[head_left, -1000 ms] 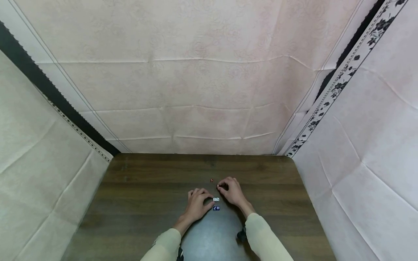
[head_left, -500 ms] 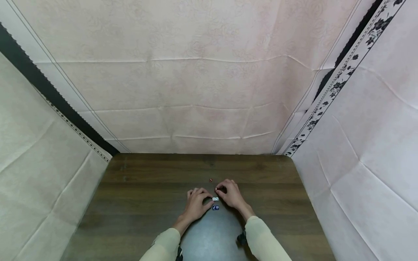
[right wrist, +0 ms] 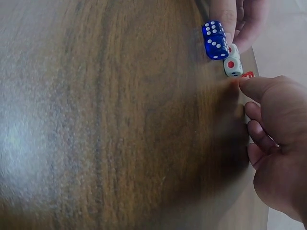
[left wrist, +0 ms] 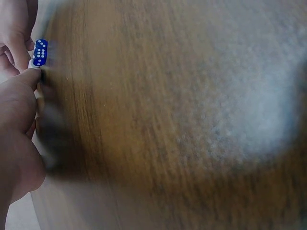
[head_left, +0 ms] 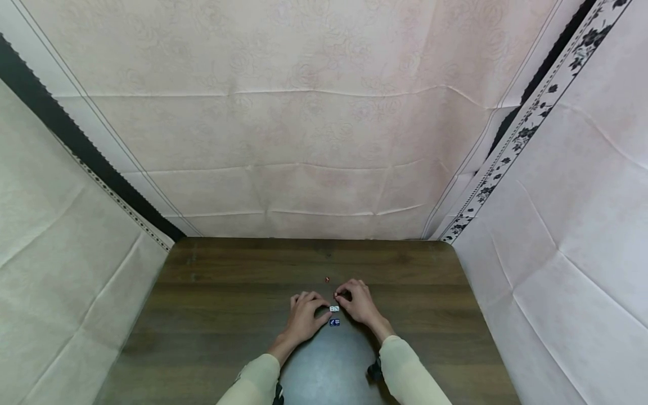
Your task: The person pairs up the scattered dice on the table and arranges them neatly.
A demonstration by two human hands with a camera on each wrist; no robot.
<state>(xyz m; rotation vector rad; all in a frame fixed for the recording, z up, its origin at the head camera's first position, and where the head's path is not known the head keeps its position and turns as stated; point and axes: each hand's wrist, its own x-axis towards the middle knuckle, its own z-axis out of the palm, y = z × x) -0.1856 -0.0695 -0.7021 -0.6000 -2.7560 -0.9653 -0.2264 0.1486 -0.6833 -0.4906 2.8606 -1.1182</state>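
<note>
Two white dice sit side by side on the wooden table, just behind a pair of blue dice with white dots. My left hand curves in from the left, thumb and index fingertips at the left white die. Between right thumb and forefinger, my right hand pinches a red die, close behind the white pair. The right wrist view shows this red die mostly covered by the thumb. Another red die lies alone farther back.
The brown wooden table runs back to a pale cloth curtain. More light cloth hangs on the left and right sides. A dark device shows beneath the right sleeve.
My right hand has brought the pinched red die nearer to me and slightly left, toward the white dice. My left hand and the other dice stay about where they were.
</note>
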